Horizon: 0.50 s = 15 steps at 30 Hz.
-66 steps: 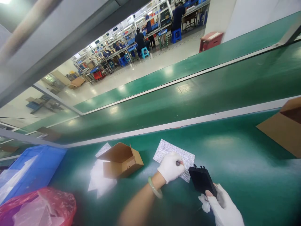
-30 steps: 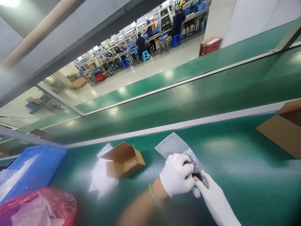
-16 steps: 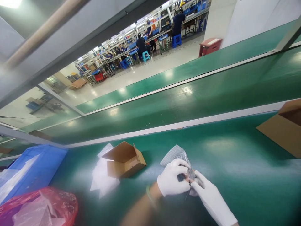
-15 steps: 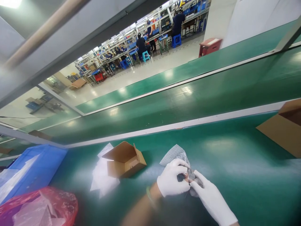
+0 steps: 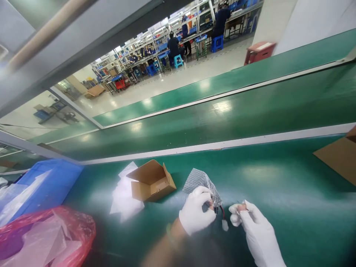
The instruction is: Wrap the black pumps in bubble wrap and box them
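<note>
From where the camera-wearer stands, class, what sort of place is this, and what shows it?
Probably a factory packing line: long green conveyor belts, rows of workbenches with seated workers beyond, a small open brown cardboard box and a bubble-wrap pouch.

One head-worn view looks forward and down, close over the green bench. Left hand and right hand sit at its lower edge.

White gloves — green wrist bangle

Your left hand grips the bubble-wrap bundle over the green counter; your right hand, fingers bunched, is just beside it.
</note>
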Available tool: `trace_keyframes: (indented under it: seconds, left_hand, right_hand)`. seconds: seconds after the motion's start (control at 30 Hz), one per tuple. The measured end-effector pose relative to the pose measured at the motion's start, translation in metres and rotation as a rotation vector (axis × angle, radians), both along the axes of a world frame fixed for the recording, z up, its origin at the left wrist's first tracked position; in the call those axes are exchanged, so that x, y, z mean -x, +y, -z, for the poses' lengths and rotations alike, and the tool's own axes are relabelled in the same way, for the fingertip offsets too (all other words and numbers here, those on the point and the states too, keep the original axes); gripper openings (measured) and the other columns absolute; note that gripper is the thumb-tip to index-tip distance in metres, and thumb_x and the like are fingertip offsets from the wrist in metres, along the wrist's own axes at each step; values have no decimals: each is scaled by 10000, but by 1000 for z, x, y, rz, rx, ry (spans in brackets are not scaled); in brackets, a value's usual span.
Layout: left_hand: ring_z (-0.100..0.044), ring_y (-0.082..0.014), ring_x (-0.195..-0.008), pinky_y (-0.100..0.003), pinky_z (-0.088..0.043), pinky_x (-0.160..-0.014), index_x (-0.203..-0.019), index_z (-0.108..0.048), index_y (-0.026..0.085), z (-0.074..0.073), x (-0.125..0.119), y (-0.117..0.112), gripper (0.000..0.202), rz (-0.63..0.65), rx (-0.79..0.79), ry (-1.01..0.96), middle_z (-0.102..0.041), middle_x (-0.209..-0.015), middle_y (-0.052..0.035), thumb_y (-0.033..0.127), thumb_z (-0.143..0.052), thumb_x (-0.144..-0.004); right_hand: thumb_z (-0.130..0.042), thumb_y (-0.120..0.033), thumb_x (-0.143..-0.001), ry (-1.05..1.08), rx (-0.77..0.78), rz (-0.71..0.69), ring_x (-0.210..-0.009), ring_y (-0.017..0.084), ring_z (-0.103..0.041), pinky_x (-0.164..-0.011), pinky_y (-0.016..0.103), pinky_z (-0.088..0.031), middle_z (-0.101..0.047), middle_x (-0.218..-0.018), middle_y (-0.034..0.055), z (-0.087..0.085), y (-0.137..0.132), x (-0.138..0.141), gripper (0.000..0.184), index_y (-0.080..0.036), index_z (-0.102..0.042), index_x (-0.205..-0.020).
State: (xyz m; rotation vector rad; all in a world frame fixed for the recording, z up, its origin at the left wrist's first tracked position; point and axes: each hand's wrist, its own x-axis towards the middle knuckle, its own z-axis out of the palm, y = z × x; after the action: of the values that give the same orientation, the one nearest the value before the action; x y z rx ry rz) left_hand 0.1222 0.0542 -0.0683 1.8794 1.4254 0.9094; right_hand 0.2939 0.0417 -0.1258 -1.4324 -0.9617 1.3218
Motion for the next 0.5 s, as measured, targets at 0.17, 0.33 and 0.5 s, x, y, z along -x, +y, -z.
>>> trace_keyframes:
  seconds: [0.17,0.33,0.5]
  left_hand:
    - [-578,-178,-876,-306,-455,-791,-657,-451,180,6,10,-7,200,-114,71,-141,-601,-936,-48,-6,-505,-608]
    - [-571,-180,-875,-315,-449,-797,-637,-432,183,8,10,-16,196,-105,56,-182,-587,-936,-45,1,-495,-600]
    - [-523,-234,-1000,-391,-437,-886,-923,-450,205,12,3,-26,399,-376,244,-100,-511,-1091,-81,115,-659,-594]
  right_hand:
    - [-483,-445,-765,-594,-51,-301,-687,205,-619,-646,322,-470,-660,-939,40,1,13,-2,435,-260,-572,-1148]
    - [-416,-346,-800,-589,-69,-485,-707,201,-631,-638,302,-441,-674,-930,27,-6,32,19,223,-262,-607,-880]
    - [-416,-422,-865,-421,-37,-498,-469,162,-560,-525,269,-442,-614,-610,-38,-15,30,39,234,-247,-571,-850]
